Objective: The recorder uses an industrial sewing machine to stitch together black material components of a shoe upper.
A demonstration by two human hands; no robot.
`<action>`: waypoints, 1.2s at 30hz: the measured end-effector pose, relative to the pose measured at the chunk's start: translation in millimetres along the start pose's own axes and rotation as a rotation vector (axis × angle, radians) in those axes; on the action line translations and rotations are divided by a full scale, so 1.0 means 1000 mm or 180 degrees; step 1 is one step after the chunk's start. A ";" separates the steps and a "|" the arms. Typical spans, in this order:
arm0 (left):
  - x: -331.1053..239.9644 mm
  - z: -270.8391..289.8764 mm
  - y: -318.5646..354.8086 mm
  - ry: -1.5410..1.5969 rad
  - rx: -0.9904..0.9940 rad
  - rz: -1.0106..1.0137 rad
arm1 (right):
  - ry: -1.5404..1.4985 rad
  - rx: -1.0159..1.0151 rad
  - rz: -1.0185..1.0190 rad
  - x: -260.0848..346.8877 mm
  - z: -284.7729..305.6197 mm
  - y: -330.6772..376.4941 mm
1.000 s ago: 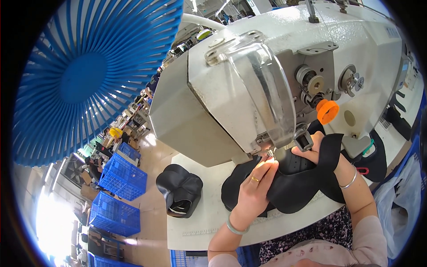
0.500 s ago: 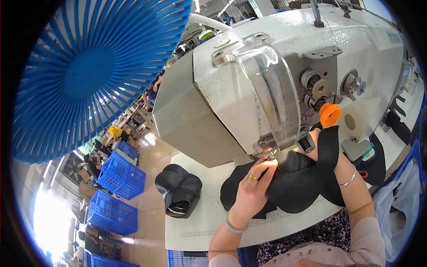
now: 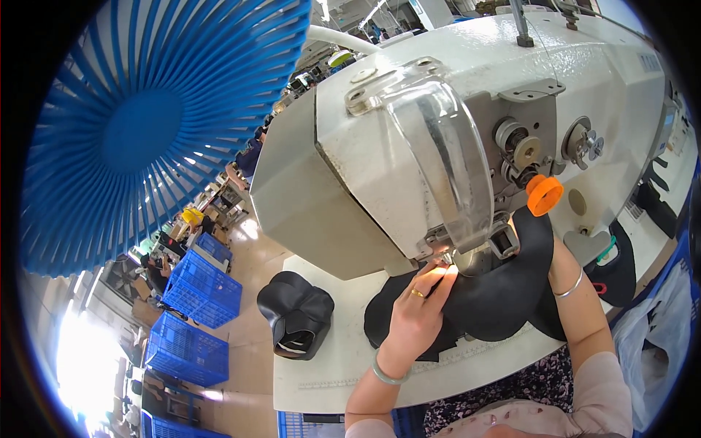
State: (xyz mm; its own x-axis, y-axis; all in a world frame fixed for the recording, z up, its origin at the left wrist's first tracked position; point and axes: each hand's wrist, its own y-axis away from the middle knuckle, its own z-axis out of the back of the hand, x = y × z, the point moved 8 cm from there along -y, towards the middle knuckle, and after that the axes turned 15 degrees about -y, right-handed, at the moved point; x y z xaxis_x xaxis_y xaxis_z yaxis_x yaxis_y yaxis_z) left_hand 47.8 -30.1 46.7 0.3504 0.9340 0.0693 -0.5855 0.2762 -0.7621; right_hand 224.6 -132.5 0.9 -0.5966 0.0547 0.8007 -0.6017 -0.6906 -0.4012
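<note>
A black padded fabric piece (image 3: 496,299) lies under the head of a white sewing machine (image 3: 438,131), curving up behind its needle area. My left hand (image 3: 416,314), with a ring and a bracelet, presses flat on the fabric just left of the lit needle spot. My right hand is mostly hidden behind the machine head and the raised fabric; only its wrist (image 3: 573,281) with a bangle shows, reaching up behind the piece. A clear plastic guard (image 3: 445,153) hangs over the front of the machine.
A stack of black moulded pieces (image 3: 296,321) sits at the left end of the white table (image 3: 336,372). A large blue fan (image 3: 146,131) fills the upper left. Blue crates (image 3: 197,292) stand on the floor below. An orange knob (image 3: 544,193) sticks out of the machine.
The view has shifted slightly; my left hand stays pressed on the fabric near the needle, and the fabric has moved little.
</note>
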 end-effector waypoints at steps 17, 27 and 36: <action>0.038 -0.007 0.012 0.1792 0.0237 0.1108 | -0.0734 -0.0262 0.0108 0.051 0.008 0.012; -0.007 0.010 -0.008 0.0104 0.0140 -0.0023 | -0.0899 -0.0380 -0.0120 0.057 0.015 0.018; -0.001 0.005 -0.007 0.0015 0.0123 -0.0001 | -0.0729 -0.0432 0.0024 0.052 0.016 0.017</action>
State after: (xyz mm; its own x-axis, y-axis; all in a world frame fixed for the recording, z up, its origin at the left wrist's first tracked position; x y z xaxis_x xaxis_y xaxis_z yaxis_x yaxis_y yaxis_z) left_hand 47.6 -31.9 54.7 0.3540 0.9329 0.0666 -0.6132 0.2853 -0.7367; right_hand 192.0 -153.3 43.1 -0.4748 -0.1254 0.8711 -0.6726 -0.5866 -0.4511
